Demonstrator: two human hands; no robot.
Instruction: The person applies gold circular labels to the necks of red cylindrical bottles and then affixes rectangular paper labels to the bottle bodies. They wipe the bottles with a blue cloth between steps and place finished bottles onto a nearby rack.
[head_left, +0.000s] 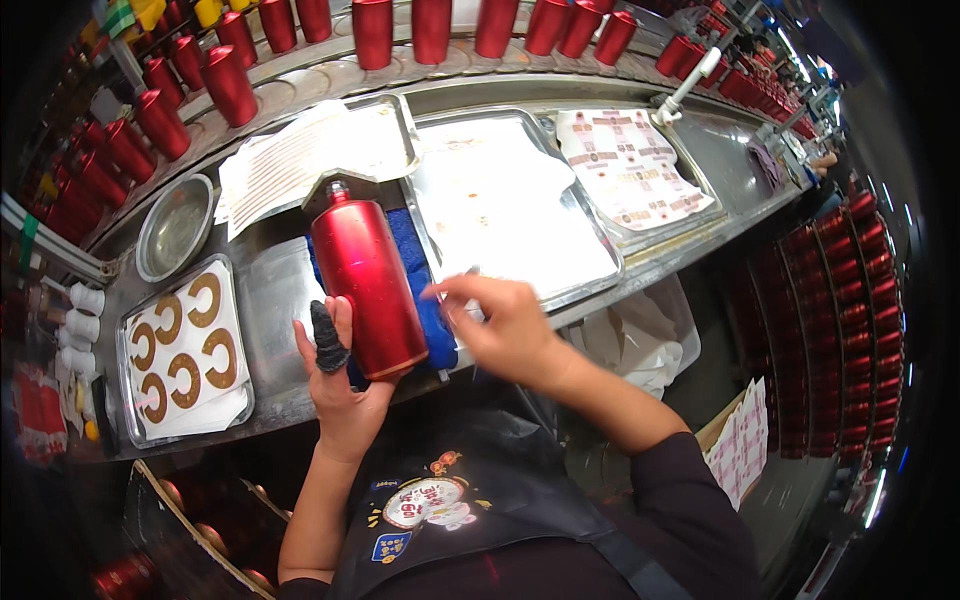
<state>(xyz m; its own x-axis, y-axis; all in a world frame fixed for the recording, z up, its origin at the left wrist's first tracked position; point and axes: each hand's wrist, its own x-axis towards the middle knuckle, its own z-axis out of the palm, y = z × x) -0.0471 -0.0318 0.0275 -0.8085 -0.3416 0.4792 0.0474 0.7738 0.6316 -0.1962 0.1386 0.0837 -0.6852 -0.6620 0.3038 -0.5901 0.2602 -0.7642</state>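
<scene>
My left hand (pixel 338 372) grips a glossy red bottle (pixel 366 280) near its base; the bottle lies tilted on a blue cloth (pixel 413 262), neck pointing away. A dark sleeve covers my left index finger. My right hand (pixel 497 322) hovers just right of the bottle, fingers pinched together on something thin that I cannot make out. Behind the right hand lies a metal tray (pixel 592 283) lined with white paper.
A tray (pixel 133 402) of brown horseshoe-shaped labels sits at the left, beside a round steel bowl (pixel 174 226). Trays with paper sheets (pixel 290 155) and a label sheet (pixel 628 165) lie behind. Rows of red bottles (pixel 430 28) stand on the conveyor and to the right.
</scene>
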